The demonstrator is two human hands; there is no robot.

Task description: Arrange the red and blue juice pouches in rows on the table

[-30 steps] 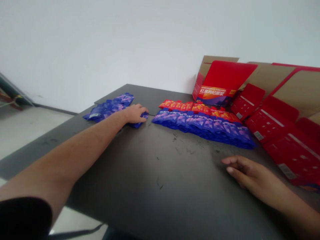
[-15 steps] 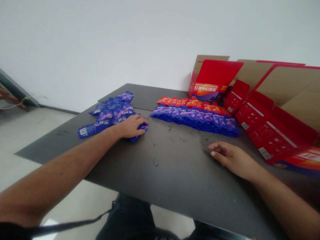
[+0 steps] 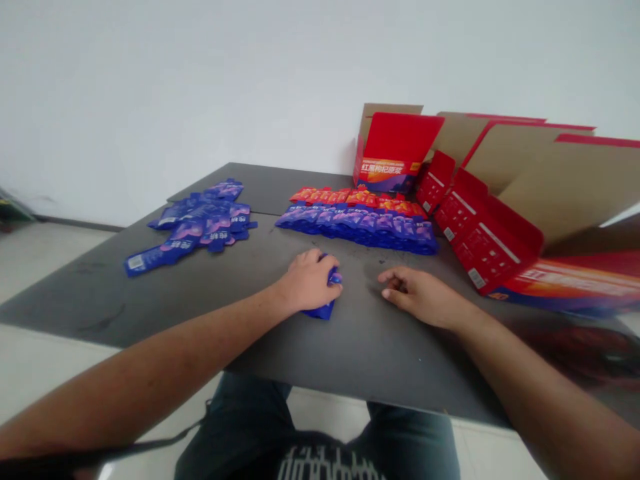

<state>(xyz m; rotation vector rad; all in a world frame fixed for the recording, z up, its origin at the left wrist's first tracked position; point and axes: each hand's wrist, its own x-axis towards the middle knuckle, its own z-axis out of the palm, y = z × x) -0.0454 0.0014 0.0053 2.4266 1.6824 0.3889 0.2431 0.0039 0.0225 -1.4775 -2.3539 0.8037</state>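
My left hand (image 3: 313,280) is closed over blue pouches (image 3: 321,312) at the middle of the dark table; how many lie under the palm is hidden. To its right, my right hand (image 3: 417,293) rests at the tabletop with its fingers loosely curled and the thumb apart, holding nothing. A loose heap of blue pouches (image 3: 200,223) lies on the left side of the table. Beyond my hands, blue pouches (image 3: 360,225) are stacked in an overlapping row, with red pouches (image 3: 350,197) in a row behind them.
Red printed cartons (image 3: 400,153) stand with flaps up along the right side, the nearest carton (image 3: 575,280) close to my right forearm. The grey table (image 3: 280,360) has its front edge just before my legs. A white wall (image 3: 225,80) rises behind.
My left hand has drawn pouches away from the heap, rightward and nearer to me, beside my right hand. The view has turned somewhat to the right; my right hand keeps its loose curl.
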